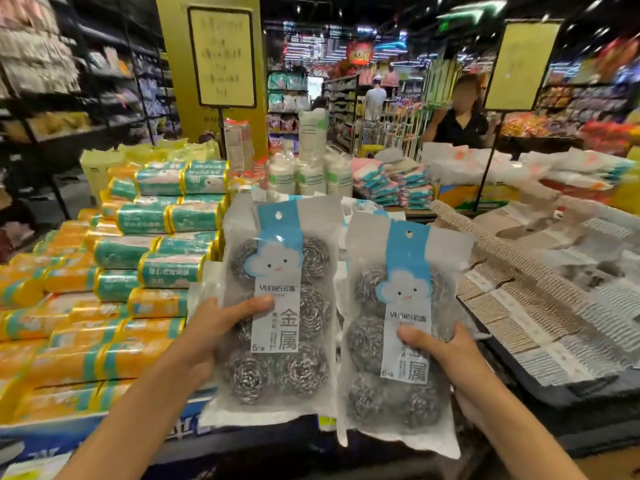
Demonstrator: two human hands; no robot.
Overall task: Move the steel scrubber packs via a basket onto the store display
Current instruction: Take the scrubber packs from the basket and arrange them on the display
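At 9 o'clock of the view, rolls of bags in orange and green wrap lie stacked on the display worktop. The left hand holds one steel scrubber pack upright. Its thumb presses on the front label and the other fingers are hidden behind the bag, so it is a pinch grip on the lower half. Just beside it, toward 3 o'clock, the right hand pinches a second scrubber pack in the same way, thumb in front. Both packs are in the air above the near edge of the worktop. Their long axes run from 6 to 12 o'clock, and each pack rises toward 12 o'clock from its hand. I judge that the place for them is at 12 o'clock, between the rolls and the folded cloth packs at 3 o'clock, and both hands seem equally near. No basket is in view. Behind stand two sign holders, shelves and other people in a busy store.
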